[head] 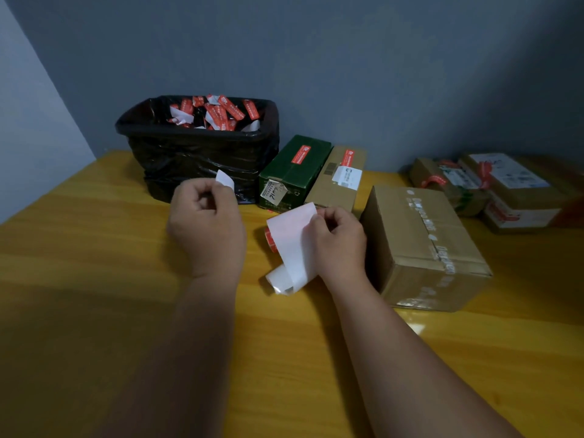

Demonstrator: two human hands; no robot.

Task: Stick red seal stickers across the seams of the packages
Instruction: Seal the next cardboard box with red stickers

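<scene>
My left hand (207, 226) pinches a small white piece of paper (225, 179), its white side toward me, in front of the bin. My right hand (339, 245) holds a white sticker backing strip (292, 248) that curls at its lower end; a bit of red sticker (271, 238) shows at its left edge. A large brown cardboard box (423, 248) with clear tape along its top seam stands just right of my right hand. Behind it a green box (294, 172) and a narrow brown box (339, 181) each carry a red seal sticker on top.
A bin lined with a black bag (202, 153) stands at the back of the yellow wooden table (94, 248), filled with several red-and-white sticker scraps. More taped parcels (493, 188) lie at the far right by the grey wall.
</scene>
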